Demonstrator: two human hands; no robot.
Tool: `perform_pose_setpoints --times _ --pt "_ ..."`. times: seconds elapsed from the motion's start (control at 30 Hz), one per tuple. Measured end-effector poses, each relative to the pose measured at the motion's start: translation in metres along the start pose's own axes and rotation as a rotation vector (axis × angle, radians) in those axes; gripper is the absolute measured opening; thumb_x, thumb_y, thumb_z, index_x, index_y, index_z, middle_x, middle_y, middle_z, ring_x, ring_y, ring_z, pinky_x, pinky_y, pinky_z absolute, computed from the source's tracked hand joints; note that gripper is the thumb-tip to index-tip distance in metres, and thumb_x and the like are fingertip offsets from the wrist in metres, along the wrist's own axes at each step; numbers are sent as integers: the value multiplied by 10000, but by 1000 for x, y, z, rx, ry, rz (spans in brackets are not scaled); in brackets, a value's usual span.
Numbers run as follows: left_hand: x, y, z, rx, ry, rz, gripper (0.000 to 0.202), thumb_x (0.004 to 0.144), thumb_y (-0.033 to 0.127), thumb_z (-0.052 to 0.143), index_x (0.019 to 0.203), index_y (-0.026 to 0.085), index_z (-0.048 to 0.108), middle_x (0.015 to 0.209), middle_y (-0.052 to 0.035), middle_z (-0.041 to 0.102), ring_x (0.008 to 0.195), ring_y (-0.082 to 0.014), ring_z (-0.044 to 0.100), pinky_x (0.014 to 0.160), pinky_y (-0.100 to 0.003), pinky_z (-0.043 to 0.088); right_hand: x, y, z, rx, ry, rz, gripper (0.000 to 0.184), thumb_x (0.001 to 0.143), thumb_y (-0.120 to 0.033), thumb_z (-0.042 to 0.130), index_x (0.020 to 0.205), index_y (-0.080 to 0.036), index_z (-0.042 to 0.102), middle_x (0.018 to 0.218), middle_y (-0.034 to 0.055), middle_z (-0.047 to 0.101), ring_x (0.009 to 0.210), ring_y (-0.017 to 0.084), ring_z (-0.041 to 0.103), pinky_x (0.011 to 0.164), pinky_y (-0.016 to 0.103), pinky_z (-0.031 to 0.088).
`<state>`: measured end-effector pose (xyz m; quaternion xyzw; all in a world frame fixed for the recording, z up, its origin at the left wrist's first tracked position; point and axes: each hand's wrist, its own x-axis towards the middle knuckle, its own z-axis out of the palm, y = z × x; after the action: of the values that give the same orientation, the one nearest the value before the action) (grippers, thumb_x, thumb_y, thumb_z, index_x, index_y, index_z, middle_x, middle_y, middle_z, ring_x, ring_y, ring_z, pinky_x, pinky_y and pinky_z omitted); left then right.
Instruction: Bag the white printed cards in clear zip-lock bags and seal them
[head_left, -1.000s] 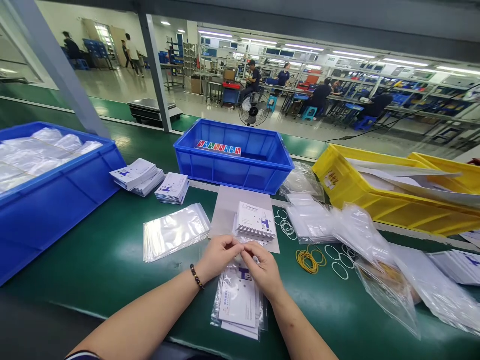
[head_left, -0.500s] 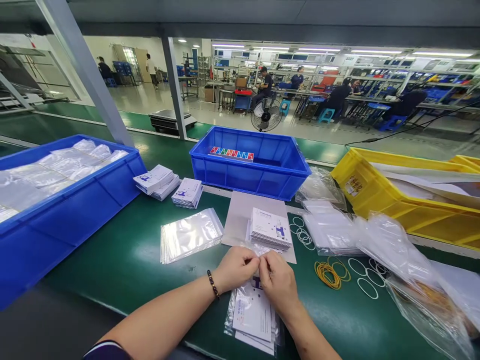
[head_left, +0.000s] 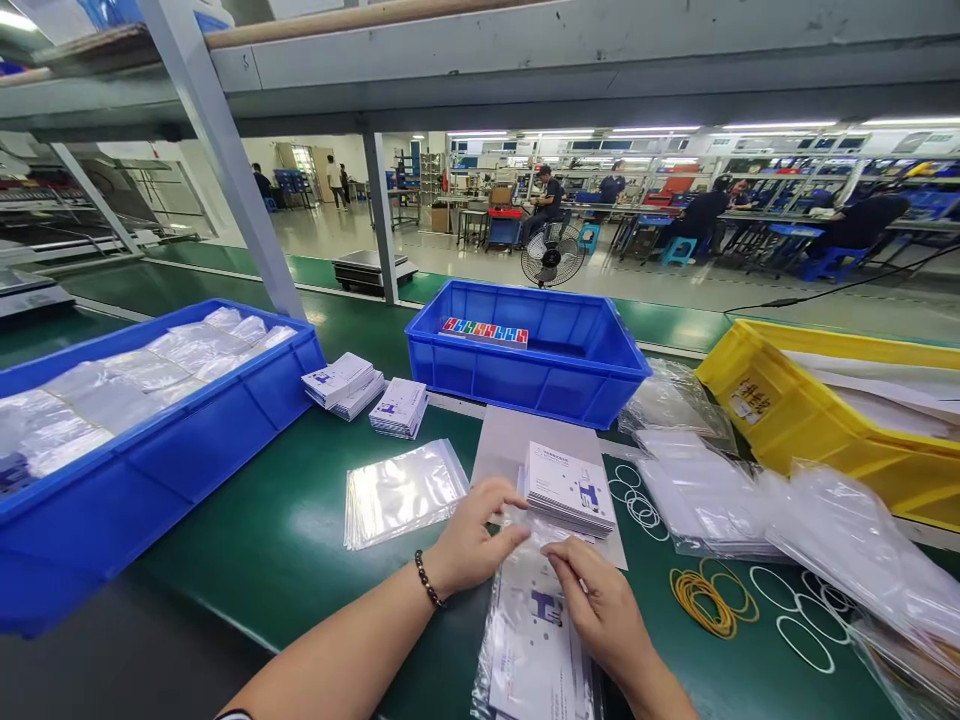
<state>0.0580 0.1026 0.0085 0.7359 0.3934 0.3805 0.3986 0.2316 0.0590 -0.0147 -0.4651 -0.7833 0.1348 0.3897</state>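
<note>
A clear plastic bag (head_left: 491, 640) with a white printed booklet (head_left: 536, 645) inside lies in front of me, on top of other bagged booklets. My right hand (head_left: 600, 605) pinches the bag's upper edge between thumb and fingers. My left hand (head_left: 480, 540), with a beaded bracelet at the wrist, is at the left of the bag's top, thumb and forefinger apart. Just beyond my hands, a stack of white booklets (head_left: 566, 480) rests on a grey board (head_left: 499, 430). Flat empty clear bags (head_left: 405, 490) lie to the left of my left hand.
Blue bins stand at the left (head_left: 187, 430) and back (head_left: 517, 375), a yellow bin (head_left: 817, 420) at the right. Two more booklet stacks (head_left: 397, 405) sit behind the empty bags. Yellow rubber bands (head_left: 701, 600), white bands (head_left: 806, 640) and filled plastic bags (head_left: 705, 490) lie on the right.
My hands were together at the bag's top; now they have parted, the left thumb and forefinger spreading. The camera view has shifted, so the scene sits lower and further right.
</note>
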Motion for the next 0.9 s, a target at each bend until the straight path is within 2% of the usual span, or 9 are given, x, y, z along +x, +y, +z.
perform_pose_setpoints --times 0.1,0.17,0.23,0.33,0.4,0.47,0.57,0.7,0.9 --pt "-1 5 -9 230 -238 206 167 714 191 585 879 206 609 838 -40 628 939 -198 504 895 -343 357 2 0 -14 114 -188 80 227 867 -251 398 740 -214 582 630 18 595 576 151 564 530 253 453" --pt "-1 6 -13 326 -374 149 77 696 174 611 770 197 615 684 -8 597 807 -176 527 837 -316 382 2 -1 -22 135 -269 110 252 851 -288 434 639 -206 544 586 4 562 538 140 529 505 246 432" --pt "0 6 -15 376 -396 76 36 689 190 621 671 178 593 645 -2 571 725 -158 519 764 -288 395 2 0 -27 141 -273 112 292 827 -326 476 564 -198 488 564 -2 523 531 133 502 499 245 422" --pt "1 5 -16 372 -383 2 117 720 222 575 620 164 556 648 -5 560 661 -141 498 665 -259 386 1 4 -26 116 -95 75 261 820 -333 483 607 -190 531 695 33 546 656 153 546 602 280 469" --pt "2 4 -15 329 -397 -45 157 745 249 531 614 164 543 624 4 540 607 -126 477 603 -243 370 -1 10 -21 -21 147 86 187 811 -328 501 785 -190 624 946 94 559 900 215 558 766 369 473" --pt "2 3 -13 252 -422 -86 185 757 274 504 610 165 535 607 15 526 575 -115 465 567 -229 360 -3 21 -13 -170 288 167 271 800 -360 524 1003 -217 633 1237 124 439 1172 299 415 928 496 373" --pt "1 1 -11 142 -445 -128 182 744 294 507 614 167 528 604 25 522 567 -109 462 554 -217 364 -7 40 -3 -149 278 391 408 792 -445 527 1150 -255 579 1389 99 305 1300 330 253 1002 551 277" --pt "1 -2 -9 115 -454 -161 185 724 317 519 611 170 519 610 26 514 582 -115 465 561 -220 369 -9 59 2 112 264 627 563 784 -506 506 1287 -259 452 1367 84 398 1286 269 325 1035 476 289" --pt "0 -3 -6 116 -477 -195 175 738 319 494 668 171 556 633 21 529 592 -123 468 556 -227 352 -4 53 -4 275 390 676 610 777 -492 519 1301 -190 438 1382 88 399 1284 250 342 1059 443 271"
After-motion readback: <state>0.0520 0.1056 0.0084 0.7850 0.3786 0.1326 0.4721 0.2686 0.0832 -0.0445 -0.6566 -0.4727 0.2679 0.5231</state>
